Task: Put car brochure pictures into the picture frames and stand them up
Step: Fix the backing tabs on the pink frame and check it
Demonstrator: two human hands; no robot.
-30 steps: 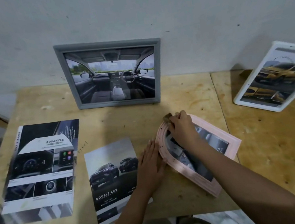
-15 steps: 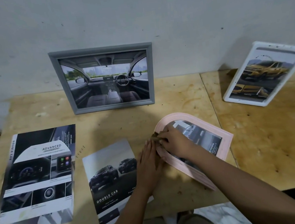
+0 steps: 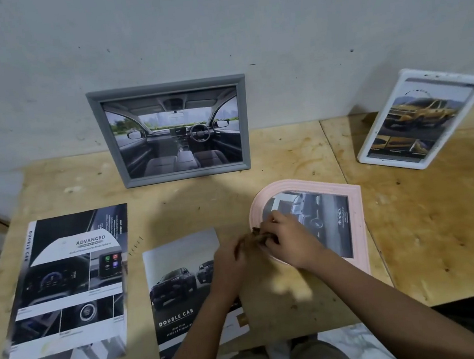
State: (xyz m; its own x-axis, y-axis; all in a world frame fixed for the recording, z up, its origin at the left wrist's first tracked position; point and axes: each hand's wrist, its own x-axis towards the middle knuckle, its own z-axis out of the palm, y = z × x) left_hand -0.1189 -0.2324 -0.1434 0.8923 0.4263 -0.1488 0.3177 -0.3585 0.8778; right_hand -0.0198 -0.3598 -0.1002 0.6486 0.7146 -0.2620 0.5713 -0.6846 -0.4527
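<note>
Now, just past the front edge of the table, the double cab sheet lies partly under the left forearm and a larger brochure sheet lies toward the front left corner. The left hand lay flat on the wood a second ago. It has since lifted and bent its fingers toward the right hand. The two meet at a small brown piece on the arched left edge of the pink frame. The right hand has slid there from the top of the arch, and the frame has swung round a little under it. I judge that the picture is already seated and that the hands are busy with some fitting, so this frame should be close to standing. The right hand's fingers are curled tight and pinch the brown piece. The left hand is blurred, and I cannot tell whether it grips the piece or only touches it. The pink frame lies flat right of the table's middle, with a dark car picture inside. Along the far edge, a grey frame stands against the wall and a white frame leans at the far right, both already filled.
</note>
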